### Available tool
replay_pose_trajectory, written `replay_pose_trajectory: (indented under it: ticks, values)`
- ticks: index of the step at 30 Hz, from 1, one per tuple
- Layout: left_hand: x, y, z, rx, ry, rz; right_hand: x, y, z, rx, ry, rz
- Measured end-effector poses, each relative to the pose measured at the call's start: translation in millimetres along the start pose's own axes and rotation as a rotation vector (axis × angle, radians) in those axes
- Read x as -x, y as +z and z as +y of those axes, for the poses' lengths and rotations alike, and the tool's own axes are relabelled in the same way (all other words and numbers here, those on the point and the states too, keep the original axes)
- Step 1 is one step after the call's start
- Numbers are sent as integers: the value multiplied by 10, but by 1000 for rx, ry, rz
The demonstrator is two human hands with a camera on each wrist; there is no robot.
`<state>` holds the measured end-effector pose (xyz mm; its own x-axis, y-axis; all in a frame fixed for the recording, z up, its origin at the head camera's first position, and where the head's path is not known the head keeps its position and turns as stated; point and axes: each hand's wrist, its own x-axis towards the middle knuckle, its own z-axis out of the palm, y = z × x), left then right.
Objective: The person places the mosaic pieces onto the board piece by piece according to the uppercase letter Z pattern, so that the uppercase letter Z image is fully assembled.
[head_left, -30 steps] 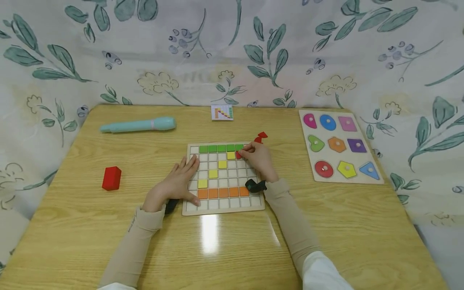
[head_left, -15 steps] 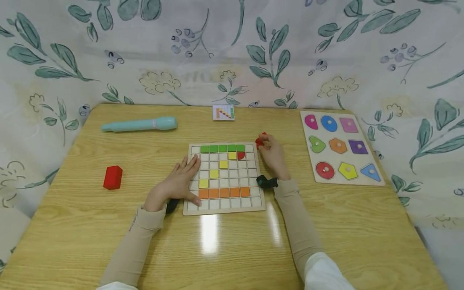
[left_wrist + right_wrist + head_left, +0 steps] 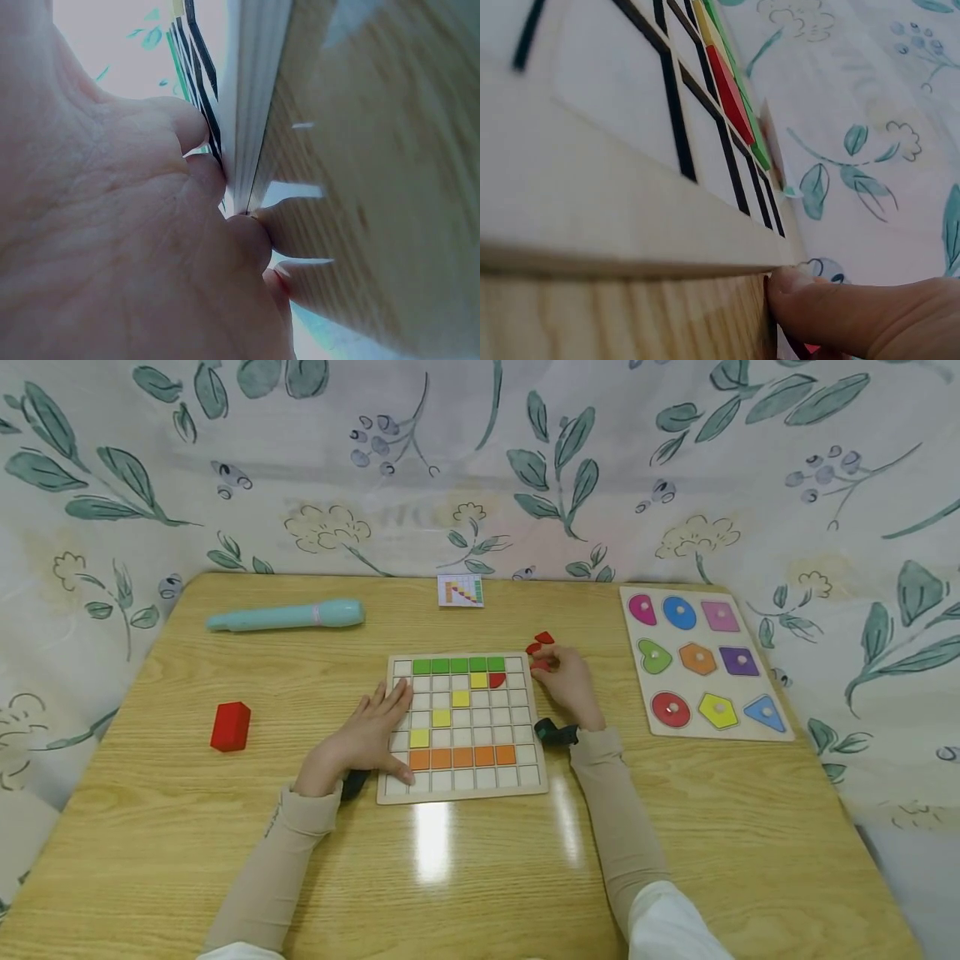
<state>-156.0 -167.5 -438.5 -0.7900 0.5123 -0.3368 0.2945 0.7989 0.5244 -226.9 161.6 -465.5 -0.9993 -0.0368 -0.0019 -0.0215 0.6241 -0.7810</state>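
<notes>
A wooden grid board (image 3: 462, 795) lies on the table in the head view. My left hand (image 3: 365, 735) rests on its left edge with fingers spread; its palm (image 3: 127, 225) fills much of the left wrist view. Just beyond the board's upper right corner, my right hand (image 3: 573, 687) pinches a small red piece (image 3: 539, 666), mostly hidden by the fingers. More red pieces (image 3: 543, 637) lie right behind those fingertips. On the grid sit a green row (image 3: 459, 666), a yellow diagonal (image 3: 461, 698), an orange row (image 3: 462, 757) and one red quarter-circle tile (image 3: 497, 680).
A small pattern card (image 3: 461, 591) stands at the back. To the left are a turquoise pen-shaped object (image 3: 288, 616) and a red block (image 3: 230, 727). A shape puzzle board (image 3: 720, 727) with knobbed pieces lies at the right. Leaf-patterned cloth surrounds the table (image 3: 480, 893).
The right hand has left the red quarter-circle tile on the grid, moved right to the loose red pieces, and now draws slightly nearer with one. The left hand stays put.
</notes>
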Motion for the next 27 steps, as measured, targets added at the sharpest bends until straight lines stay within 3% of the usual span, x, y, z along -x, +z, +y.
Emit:
replay_pose_trajectory:
  ticks: [7,11,15,20,27]
  values:
    - [-2,3,-3,-2,-1,1,20,-18,-11,-65,27,17]
    - [-10,15,-12,-9,0,-3,21,-30,-49,-225,92,10]
    - [-11,17,-15,-12,-1,-3,38,-27,-166,-381,149,-58]
    - [-12,13,-15,-15,-4,-3,82,38,-357,-354,132,-145]
    - [-9,14,-11,-16,-5,-2,118,164,-448,-305,49,-216]
